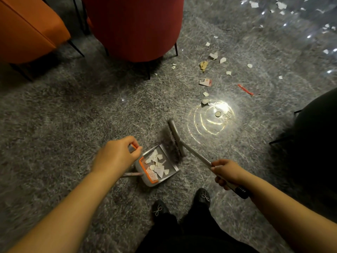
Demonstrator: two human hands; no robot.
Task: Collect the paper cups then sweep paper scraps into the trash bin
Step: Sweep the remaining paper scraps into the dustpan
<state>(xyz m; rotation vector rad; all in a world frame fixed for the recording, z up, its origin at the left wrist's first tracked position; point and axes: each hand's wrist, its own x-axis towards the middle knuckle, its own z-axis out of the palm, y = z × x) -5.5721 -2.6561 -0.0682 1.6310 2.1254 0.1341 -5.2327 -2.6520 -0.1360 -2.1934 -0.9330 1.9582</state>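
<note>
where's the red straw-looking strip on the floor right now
In the head view, the red strip lies on the floor at upper right, just right of the small red-and-white wrapper and beyond the bright light spot.

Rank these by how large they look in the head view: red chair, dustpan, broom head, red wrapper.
1. Red chair
2. Dustpan
3. Broom head
4. Red wrapper, though it lies farther from the camera, so looks smaller than it is.

Both bare arms reach forward, left hand (116, 154) and right hand (228, 173) each with fingers curled tight.
</note>
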